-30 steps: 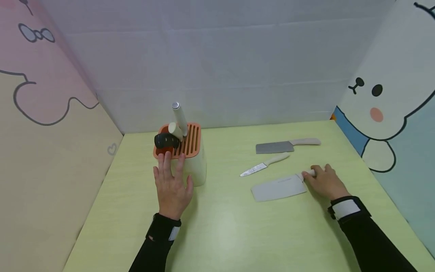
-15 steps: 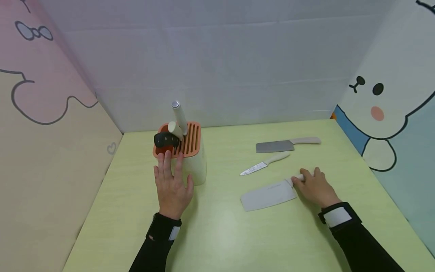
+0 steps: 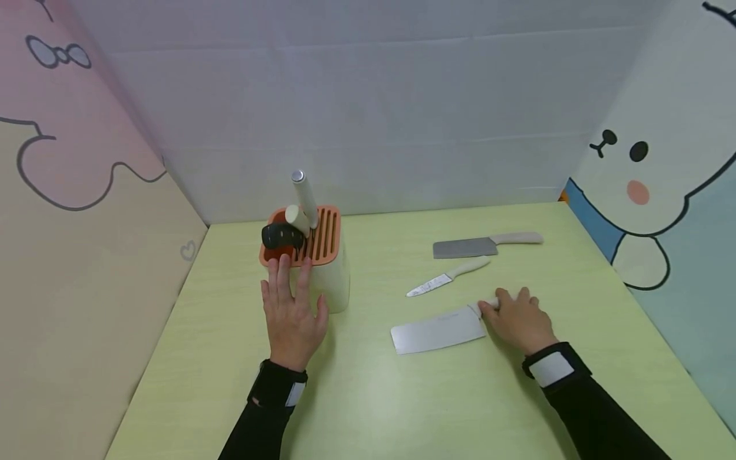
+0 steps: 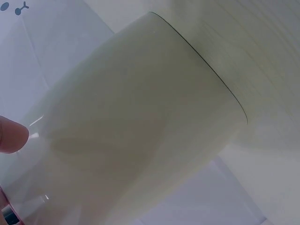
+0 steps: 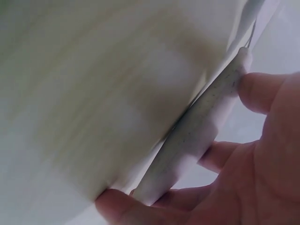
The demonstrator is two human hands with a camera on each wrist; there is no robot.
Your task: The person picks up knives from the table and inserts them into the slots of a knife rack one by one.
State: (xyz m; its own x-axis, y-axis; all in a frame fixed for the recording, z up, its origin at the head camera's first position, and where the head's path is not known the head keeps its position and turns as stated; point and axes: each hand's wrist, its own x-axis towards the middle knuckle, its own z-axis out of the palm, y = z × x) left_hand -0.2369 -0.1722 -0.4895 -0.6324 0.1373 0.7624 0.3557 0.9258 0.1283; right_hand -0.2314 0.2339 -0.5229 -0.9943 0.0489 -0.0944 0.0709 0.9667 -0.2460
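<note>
My right hand (image 3: pixel 520 322) holds a broad cleaver (image 3: pixel 439 332) by its pale handle (image 5: pixel 201 126), thumb on one side and fingers on the other. The blade points left, low over the table. My left hand (image 3: pixel 294 322) has its fingers straight, fingertips at the front rim of a cream knife block (image 3: pixel 333 287) with an orange slotted top. In the left wrist view the block's smooth wall (image 4: pixel 131 112) fills most of the picture, one fingertip at the left edge. A white handle (image 3: pixel 305 198), a shorter cream handle (image 3: pixel 296 218) and black scissor-like handles (image 3: pixel 280 236) stick out of the block.
Right of the block, a small paring knife (image 3: pixel 448 277) with a patterned blade lies on the light green table (image 3: pixel 368 396). Behind it lies a grey-bladed cleaver (image 3: pixel 467 248), handle to the right. Printed panels border both sides, and a pale wall (image 3: pixel 368 128) stands behind.
My right hand has slid the cleaver leftward and slightly toward me across the table. My left hand has stayed at the block.
</note>
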